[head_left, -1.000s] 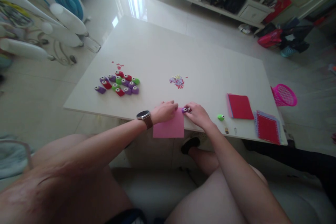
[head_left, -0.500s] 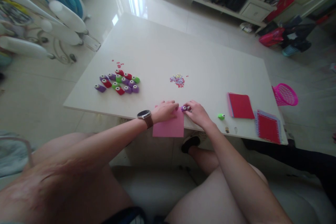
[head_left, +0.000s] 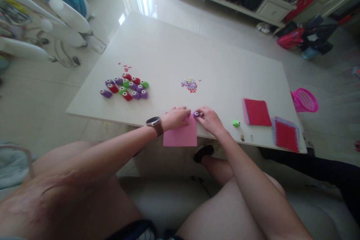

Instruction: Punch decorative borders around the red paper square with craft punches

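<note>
A pink paper sheet [head_left: 181, 137] hangs over the near edge of the white table [head_left: 168, 56]. My left hand [head_left: 176, 117], a watch on its wrist, rests closed on the sheet's top left corner and pins it down. My right hand [head_left: 209, 120] pinches a small purple punch [head_left: 196, 114] set on the sheet's top right corner. Both hands nearly touch across the paper's top edge.
A cluster of purple, red and green punches [head_left: 126, 88] lies at the left. A small heap of paper cut-outs [head_left: 190, 84] sits in the middle. One green punch [head_left: 236, 123], a red paper stack [head_left: 256, 111], a second stack [head_left: 287, 135] and a pink basket [head_left: 304, 100] are at the right.
Both hands stay on the pink sheet and the purple punch; only the view has shifted slightly.
</note>
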Tool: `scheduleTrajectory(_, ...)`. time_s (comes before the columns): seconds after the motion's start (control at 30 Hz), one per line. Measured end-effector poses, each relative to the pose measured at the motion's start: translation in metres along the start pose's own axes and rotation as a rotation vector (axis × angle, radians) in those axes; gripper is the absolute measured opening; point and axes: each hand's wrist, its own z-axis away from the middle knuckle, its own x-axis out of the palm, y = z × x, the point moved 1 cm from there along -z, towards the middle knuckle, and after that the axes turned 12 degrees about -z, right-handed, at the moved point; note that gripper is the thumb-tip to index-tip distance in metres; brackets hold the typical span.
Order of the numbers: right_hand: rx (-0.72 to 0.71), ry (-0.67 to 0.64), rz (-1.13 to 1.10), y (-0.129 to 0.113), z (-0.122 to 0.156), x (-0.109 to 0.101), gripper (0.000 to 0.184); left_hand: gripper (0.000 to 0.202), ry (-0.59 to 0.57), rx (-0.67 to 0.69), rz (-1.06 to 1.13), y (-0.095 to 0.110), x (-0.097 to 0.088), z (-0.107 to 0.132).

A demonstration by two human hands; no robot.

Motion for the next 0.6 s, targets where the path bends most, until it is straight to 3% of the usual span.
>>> scheduleTrajectory(0.27,0.015,0.004,-0.076,0.004,-0.003,0.002,0.017,0.022,0.005,-0.005,0.011,-0.001,0.001,0.000)
scheduleTrajectory(0.47,0.315,0.060,-0.381,0.018,-0.011,-0.001,0.035,0.024,0.000,0.001,0.014,-0.002,0.001,-0.001)
scheduleTrajectory(0.6,0.383,0.058,-0.462,0.025,-0.013,0.003,0.036,0.023,0.000,-0.001,0.017,-0.002,0.002,-0.001)
